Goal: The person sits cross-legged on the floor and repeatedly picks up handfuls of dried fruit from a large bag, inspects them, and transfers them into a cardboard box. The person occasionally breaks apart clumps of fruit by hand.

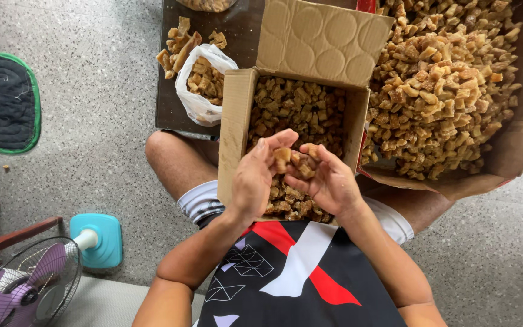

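A brown cardboard box rests on my lap, filled with small golden-brown fried pieces. Both hands are cupped together over its near half. My left hand and my right hand jointly hold a handful of the pieces between the palms. The box's far flap stands upright.
A large heap of the same pieces lies on brown paper at the right. A white plastic bag of pieces sits on a dark low table beyond my knee. A fan on a blue base stands at lower left; a dark mat lies left.
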